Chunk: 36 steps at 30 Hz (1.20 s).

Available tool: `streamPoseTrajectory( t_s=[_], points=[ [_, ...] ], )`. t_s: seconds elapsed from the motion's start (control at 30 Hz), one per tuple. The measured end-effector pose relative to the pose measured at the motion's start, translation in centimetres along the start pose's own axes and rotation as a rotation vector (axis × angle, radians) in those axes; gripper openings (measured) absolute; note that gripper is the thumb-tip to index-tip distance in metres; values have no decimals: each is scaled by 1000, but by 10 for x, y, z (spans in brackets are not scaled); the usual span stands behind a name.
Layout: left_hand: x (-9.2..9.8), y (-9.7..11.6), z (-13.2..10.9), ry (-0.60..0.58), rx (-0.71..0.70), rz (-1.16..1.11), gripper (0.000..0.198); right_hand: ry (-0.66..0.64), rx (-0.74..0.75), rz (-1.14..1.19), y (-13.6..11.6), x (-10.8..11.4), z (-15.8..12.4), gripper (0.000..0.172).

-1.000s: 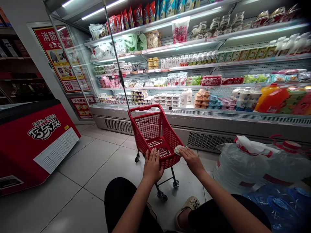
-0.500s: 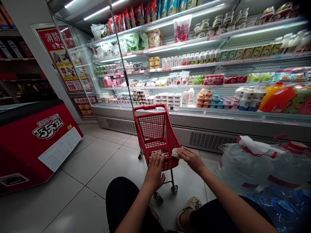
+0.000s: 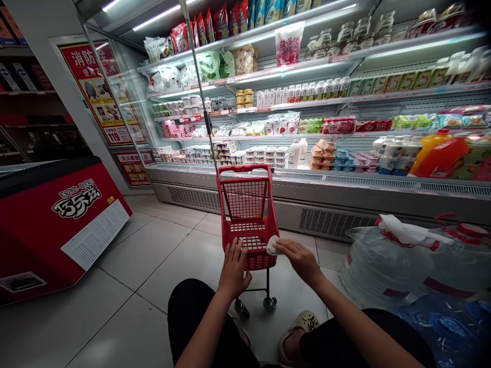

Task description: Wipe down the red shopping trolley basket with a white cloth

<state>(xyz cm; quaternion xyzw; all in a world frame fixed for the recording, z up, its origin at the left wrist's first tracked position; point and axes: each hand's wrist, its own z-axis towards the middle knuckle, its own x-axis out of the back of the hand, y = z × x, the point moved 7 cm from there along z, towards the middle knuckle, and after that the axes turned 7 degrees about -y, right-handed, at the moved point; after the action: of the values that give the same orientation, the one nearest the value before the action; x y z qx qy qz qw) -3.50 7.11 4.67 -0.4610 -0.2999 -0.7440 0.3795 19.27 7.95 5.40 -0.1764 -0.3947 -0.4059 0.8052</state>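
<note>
Head view: cart (image 3: pixel 259 262) sits on its casters (image 3: pixel 269 303) in front of the fridge (image 3: pixel 337 225), w/ a tall pole (image 3: pixel 207 121) at the cart's far L corner. R hand (image 3: pixel 301 259) is at the cart's near R corner, fingers closed on a white wad (image 3: pixel 273 246), which looks pressed to the edge there. L hand (image 3: pixel 232 268) is over the cart's near L corner, fingers open & a bit spread, not wrapped round anything; can't tell if the tips bear on it.

My read: cart's on wheels, so a hard push w/ the wad prob. swings it. L hand would do better hooked firmly over the near L corner as a brace, w/ R hand pressing toward it, not fwd, so the two oppose. Wad looks soft & small, so best flat under the fingertips, else knuckles may catch the cart's holes. Short, light strokes along the edge, approx. one side at a time. Mind the shoe (image 3: pixel 303 327), just R of the cart's near end, if it rolls back.
</note>
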Motion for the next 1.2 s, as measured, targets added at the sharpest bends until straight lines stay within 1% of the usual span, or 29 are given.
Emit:
streamPoseTrajectory(
  t_s=[0.07,0.1,0.17,0.27,0.37,0.43,0.47,0.53,0.6,0.7,0.8,0.9,1.0,1.07,1.13,1.2],
  points=[
    [2,-3,-1,24,11,5,64,33,-90,-27,17,7,9,56],
    [3,-4,-1,37,21,11,62,38,-113,-38,23,7,13,57],
    [3,-5,-2,58,42,26,62,24,-85,-41,24,1,19,61],
    [2,-7,-2,52,50,43,69,1,-7,-17,9,-14,17,63],
    [-3,-7,-1,32,48,41,72,3,-7,-13,-13,-21,6,62],
    [-7,-6,2,51,89,38,69,7,-12,-15,-30,-22,0,62],
    [-9,-3,4,68,118,37,68,11,-12,-14,-39,-21,-1,62],
    [-17,6,8,93,155,34,73,27,-7,-7,-56,-20,0,60],
    [-25,19,13,85,127,26,85,38,18,1,-68,-21,3,58],
    [-27,25,12,80,103,36,94,38,116,2,-73,-20,5,58],
    [-22,19,7,43,50,62,99,-4,226,17,-57,-18,5,61],
    [-16,15,3,10,13,66,100,-41,255,67,-27,-18,10,61],
    [-13,17,3,-1,-2,64,100,-38,201,104,3,-20,25,60],
    [-14,19,4,-3,-4,62,102,-30,155,117,17,-24,35,61],
    [-14,19,4,-5,0,60,102,-17,114,126,24,-28,43,59],
    [-15,17,5,-12,2,57,104,2,70,132,24,-31,46,55]
  ],
)
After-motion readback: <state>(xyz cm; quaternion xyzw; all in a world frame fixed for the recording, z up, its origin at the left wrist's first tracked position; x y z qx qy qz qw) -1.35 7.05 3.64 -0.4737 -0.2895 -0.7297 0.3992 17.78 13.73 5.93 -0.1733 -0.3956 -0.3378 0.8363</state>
